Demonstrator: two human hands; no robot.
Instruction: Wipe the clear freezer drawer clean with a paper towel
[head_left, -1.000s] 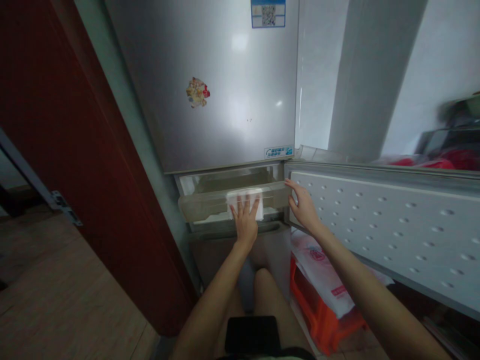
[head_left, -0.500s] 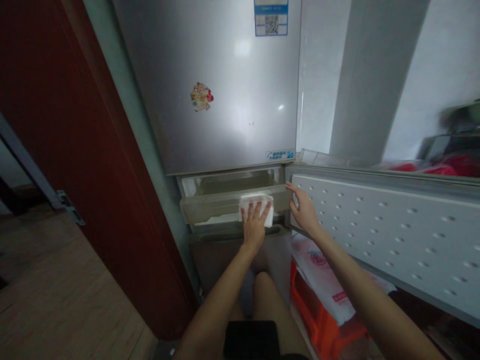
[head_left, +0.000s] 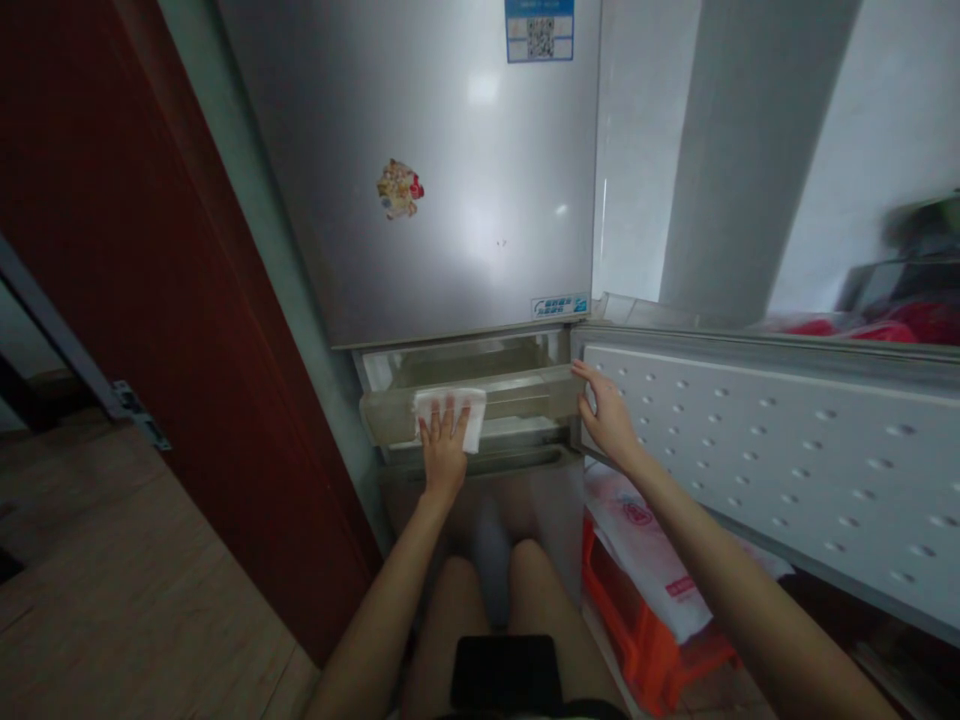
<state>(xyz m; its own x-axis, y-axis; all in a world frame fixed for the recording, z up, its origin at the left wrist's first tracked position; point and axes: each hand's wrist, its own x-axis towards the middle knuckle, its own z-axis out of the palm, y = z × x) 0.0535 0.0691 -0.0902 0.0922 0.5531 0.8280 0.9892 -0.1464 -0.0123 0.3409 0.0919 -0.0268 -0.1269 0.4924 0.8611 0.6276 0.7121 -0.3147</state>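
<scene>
Spread wide, the left hand's grip [head_left: 444, 455] presses a white cloth [head_left: 474, 420] against the front of a fridge drawer [head_left: 525, 400], just left of its middle. The right hand [head_left: 606, 415] bends its fingers at the drawer's right end, beside the open door [head_left: 787, 450]; whether they pinch, one cannot tell.

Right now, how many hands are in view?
2: the left hand, spread over a white cloth against the drawer front, and the right hand, at the drawer front's right end. No others visible.
</scene>
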